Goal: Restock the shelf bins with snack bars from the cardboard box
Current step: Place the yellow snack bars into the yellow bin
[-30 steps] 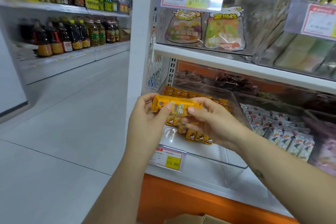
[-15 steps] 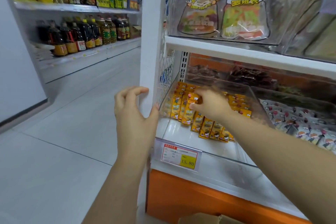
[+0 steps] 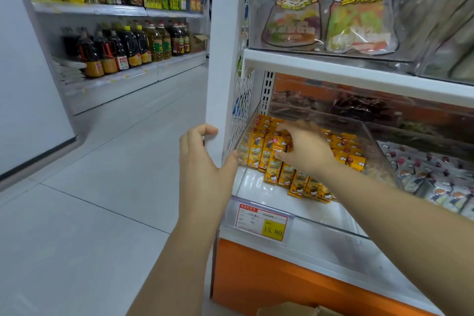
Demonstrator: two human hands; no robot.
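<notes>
White shelf (image 3: 359, 264), clear bin (image 3: 333, 226): right hand (image 3: 305, 151) pinches glossy snack bar (image 3: 279, 147).

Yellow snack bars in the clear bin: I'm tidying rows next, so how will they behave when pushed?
Probably light: the right hand curls over several yellow snack bars at once. Glossy wrappers suggest they slide easily. Overlapped in leaning rows in the clear bin, they may topple together rather than roll.

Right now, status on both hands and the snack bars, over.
Left hand empty, beside clear bin. Right hand inside bin, gripping snack bars. Nothing blocking.
</notes>
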